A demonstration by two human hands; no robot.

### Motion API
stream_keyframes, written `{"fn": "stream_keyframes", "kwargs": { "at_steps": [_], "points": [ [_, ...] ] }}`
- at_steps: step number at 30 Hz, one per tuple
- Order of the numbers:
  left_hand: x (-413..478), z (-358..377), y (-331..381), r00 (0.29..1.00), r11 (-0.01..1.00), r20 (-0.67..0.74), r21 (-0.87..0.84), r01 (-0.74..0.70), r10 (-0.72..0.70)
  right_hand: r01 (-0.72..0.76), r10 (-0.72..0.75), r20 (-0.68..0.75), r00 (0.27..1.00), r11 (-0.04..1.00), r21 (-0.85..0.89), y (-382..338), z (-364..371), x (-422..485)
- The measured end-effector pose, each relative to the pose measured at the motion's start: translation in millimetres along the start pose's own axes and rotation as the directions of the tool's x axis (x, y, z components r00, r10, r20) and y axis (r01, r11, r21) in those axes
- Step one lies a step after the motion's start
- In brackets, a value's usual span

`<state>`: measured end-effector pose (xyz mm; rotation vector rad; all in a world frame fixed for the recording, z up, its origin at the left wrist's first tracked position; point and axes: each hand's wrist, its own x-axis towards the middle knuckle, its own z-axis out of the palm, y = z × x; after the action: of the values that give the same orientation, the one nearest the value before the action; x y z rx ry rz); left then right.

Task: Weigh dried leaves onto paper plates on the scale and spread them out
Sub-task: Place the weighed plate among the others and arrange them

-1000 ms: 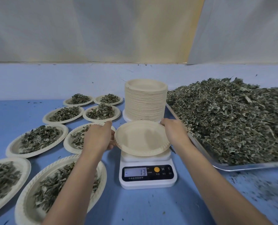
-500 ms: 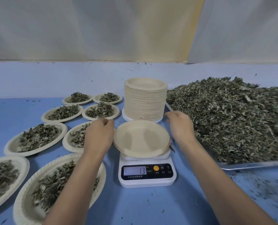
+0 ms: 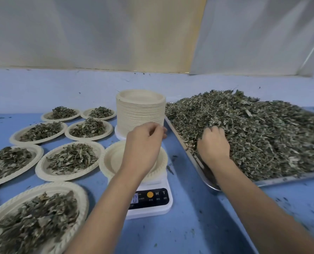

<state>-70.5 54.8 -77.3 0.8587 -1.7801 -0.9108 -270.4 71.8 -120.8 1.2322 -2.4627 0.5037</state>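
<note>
One empty plate [image 3: 114, 158] sits on scale [image 3: 152, 206]; forearm partly hides the display. Over the plate hovers left hand [image 3: 143, 142], fingers loosely curled, holding nothing. On the tray [image 3: 290, 177] right of scale, right hand [image 3: 214, 143] is down in leaves [image 3: 253, 129]; fingertips buried, can't tell if gripping. Stack [image 3: 140, 112] just behind scale. Seven filled plates [image 3: 42, 173] left, on blue table [image 3: 198, 226].

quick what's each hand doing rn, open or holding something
Left hand: loosely curled over the empty plate, holding nothing.
Right hand: dug into the dried leaves; grip cannot be told.
</note>
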Motion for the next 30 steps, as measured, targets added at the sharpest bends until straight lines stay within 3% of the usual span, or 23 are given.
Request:
{"fn": "stream_keyframes", "kwargs": {
  "at_steps": [3, 8, 12, 15, 17, 19, 24, 27, 30],
  "points": [
    [0, 9, 2, 0.999, 1.000, 0.031, 0.002, -0.018, 0.018, 0.151, -0.163, -0.053, 0.985, 0.973, -0.177, -3, 9, 14],
    [-1, 14, -1, 0.998, 1.000, 0.056, -0.019, -0.019, 0.020, -0.067, 0.103, 0.119, 0.987, 0.958, -0.278, 8, 28, 25],
    [2, 10, -2, 0.999, 0.998, 0.046, -0.062, 0.004, -0.001, -0.047, 0.098, 0.150, 0.984, 0.947, -0.317, 2, 31, 24],
    [3, 8, -2, 0.999, 0.994, 0.030, -0.107, 0.036, -0.033, 0.028, 0.028, 0.206, 0.978, 0.964, -0.264, -7, 32, 22],
    [2, 7, -2, 0.999, 0.992, 0.024, -0.116, 0.050, -0.048, 0.039, -0.012, 0.255, 0.967, 0.994, -0.100, -9, 29, 20],
    [2, 7, -2, 0.998, 0.991, 0.020, -0.121, 0.060, -0.058, 0.075, -0.073, 0.197, 0.978, 0.997, -0.003, -8, 27, 20],
    [1, 8, -3, 0.997, 0.992, 0.026, -0.103, 0.074, -0.072, 0.179, -0.187, -0.072, 0.980, 0.978, -0.108, -6, 25, 20],
    [2, 7, -4, 0.997, 0.993, 0.021, -0.092, 0.071, -0.070, 0.173, -0.161, 0.086, 0.983, 0.971, -0.163, -1, 35, 23],
    [2, 5, -6, 0.996, 0.992, 0.023, -0.089, 0.087, -0.085, 0.133, -0.112, 0.369, 0.923, 0.991, -0.031, 5, 42, 25]
  ]
}}
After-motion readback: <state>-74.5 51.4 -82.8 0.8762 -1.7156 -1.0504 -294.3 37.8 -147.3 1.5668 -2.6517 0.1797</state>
